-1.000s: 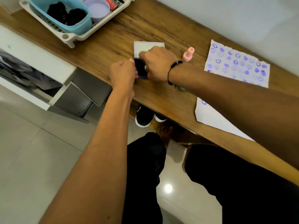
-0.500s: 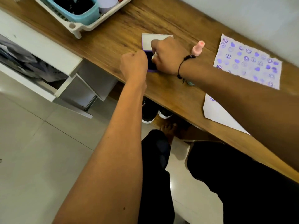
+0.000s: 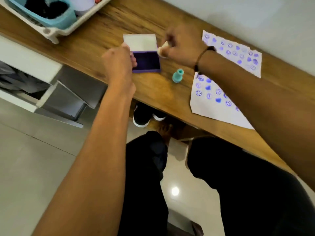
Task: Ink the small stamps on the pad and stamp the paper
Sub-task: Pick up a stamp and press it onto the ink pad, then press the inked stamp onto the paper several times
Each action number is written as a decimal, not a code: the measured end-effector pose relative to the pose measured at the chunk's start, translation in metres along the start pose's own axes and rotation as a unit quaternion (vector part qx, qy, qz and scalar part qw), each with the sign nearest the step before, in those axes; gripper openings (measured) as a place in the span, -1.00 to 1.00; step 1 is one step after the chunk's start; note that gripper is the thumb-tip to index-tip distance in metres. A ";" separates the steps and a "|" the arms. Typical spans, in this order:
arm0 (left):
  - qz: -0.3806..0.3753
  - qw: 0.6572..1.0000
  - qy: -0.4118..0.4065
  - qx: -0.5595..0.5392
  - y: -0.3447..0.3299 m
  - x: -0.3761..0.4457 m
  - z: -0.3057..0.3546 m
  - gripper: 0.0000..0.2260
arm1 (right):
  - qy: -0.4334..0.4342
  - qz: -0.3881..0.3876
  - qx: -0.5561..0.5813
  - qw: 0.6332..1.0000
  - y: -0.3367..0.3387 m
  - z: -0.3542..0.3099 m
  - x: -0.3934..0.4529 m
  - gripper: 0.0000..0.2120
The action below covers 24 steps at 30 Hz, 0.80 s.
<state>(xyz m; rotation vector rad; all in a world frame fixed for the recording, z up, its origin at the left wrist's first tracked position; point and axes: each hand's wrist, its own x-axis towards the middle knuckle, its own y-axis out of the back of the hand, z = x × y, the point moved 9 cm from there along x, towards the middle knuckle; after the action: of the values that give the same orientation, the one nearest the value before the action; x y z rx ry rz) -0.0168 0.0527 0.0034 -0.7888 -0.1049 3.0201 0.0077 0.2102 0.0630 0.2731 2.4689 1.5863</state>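
A purple ink pad (image 3: 146,62) lies open on the wooden desk, its white lid (image 3: 140,42) tipped back. My left hand (image 3: 119,63) grips the pad's left edge. My right hand (image 3: 181,46) is lifted just right of the pad and holds a small pale stamp (image 3: 162,51) with its face near the pad's right corner. A teal stamp (image 3: 177,75) stands upright on the desk below that hand. Two white paper sheets carry purple smileys and hearts: one near (image 3: 211,97), one far (image 3: 238,53).
A white rack (image 3: 56,31) with a blue tub (image 3: 56,21) sits at the desk's far left. An open white drawer (image 3: 51,92) juts out below the desk edge. My dark-trousered legs and a black shoe (image 3: 143,116) are under the desk.
My right hand has lifted off the ink pad and moved right with the pale stamp, uncovering the purple ink surface and the teal stamp. My left hand still holds the pad.
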 end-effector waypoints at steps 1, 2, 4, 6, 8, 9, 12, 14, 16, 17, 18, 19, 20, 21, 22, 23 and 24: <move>-0.027 1.000 0.005 -0.004 -0.009 -0.010 0.001 -0.80 | -0.013 0.020 0.015 1.000 0.012 0.012 -0.019 -0.82; -0.052 0.999 0.016 -0.001 -0.019 -0.020 0.000 -0.79 | -0.027 0.033 0.023 0.999 0.022 0.024 -0.039 -0.82; -0.119 0.992 0.035 0.021 -0.044 -0.046 -0.008 -0.79 | -0.062 0.047 0.025 0.997 0.030 0.047 -0.079 -0.81; -0.224 0.968 0.059 0.095 -0.076 -0.078 -0.026 -0.78 | -0.094 0.043 0.023 0.994 0.024 0.069 -0.111 -0.82; -0.315 0.927 0.103 0.175 -0.097 -0.106 -0.051 -0.75 | -0.114 0.034 0.026 0.992 0.010 0.084 -0.130 -0.84; -0.342 0.911 0.107 0.204 -0.103 -0.114 -0.061 -0.77 | -0.121 0.036 0.029 0.992 0.004 0.089 -0.135 -0.84; -0.341 0.902 0.096 0.248 -0.105 -0.115 -0.075 -0.87 | -0.120 0.050 0.017 0.991 -0.009 0.097 -0.139 -0.82; -0.326 0.905 0.098 0.255 -0.104 -0.109 -0.080 -0.88 | -0.111 0.058 0.006 0.992 -0.013 0.099 -0.135 -0.81; -0.316 0.908 0.108 0.254 -0.102 -0.106 -0.083 -0.88 | -0.098 0.061 -0.009 0.993 -0.015 0.098 -0.130 -0.81; -0.310 0.909 0.115 0.254 -0.102 -0.103 -0.085 -0.88 | -0.090 0.061 -0.018 0.994 -0.016 0.097 -0.128 -0.81; -0.303 0.910 0.122 0.255 -0.101 -0.100 -0.087 -0.88 | -0.082 0.061 -0.027 0.994 -0.016 0.095 -0.125 -0.81; -0.295 0.910 0.129 0.261 -0.099 -0.097 -0.089 -0.86 | -0.077 0.059 -0.035 0.995 -0.016 0.094 -0.124 -0.80; -0.287 0.911 0.137 0.264 -0.097 -0.095 -0.092 -0.81 | -0.074 0.055 -0.040 0.995 -0.016 0.095 -0.122 -0.80; -0.281 0.912 0.146 0.261 -0.096 -0.094 -0.094 -0.76 | -0.072 0.050 -0.045 0.995 -0.018 0.095 -0.121 -0.79; -0.278 0.914 0.154 0.253 -0.096 -0.092 -0.096 -0.73 | -0.070 0.042 -0.049 0.995 -0.019 0.095 -0.119 -0.79; -0.276 0.916 0.159 0.242 -0.096 -0.091 -0.097 -0.71 | -0.067 0.032 -0.052 0.996 -0.022 0.095 -0.119 -0.78; -0.275 0.918 0.163 0.233 -0.096 -0.090 -0.098 -0.71 | -0.064 0.021 -0.056 0.996 -0.025 0.094 -0.118 -0.78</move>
<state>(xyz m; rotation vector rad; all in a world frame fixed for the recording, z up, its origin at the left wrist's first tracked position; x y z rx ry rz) 0.1103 0.1511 -0.0313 -0.9854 0.3285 2.2192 0.1449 0.2513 0.0092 0.3982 2.2857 1.6613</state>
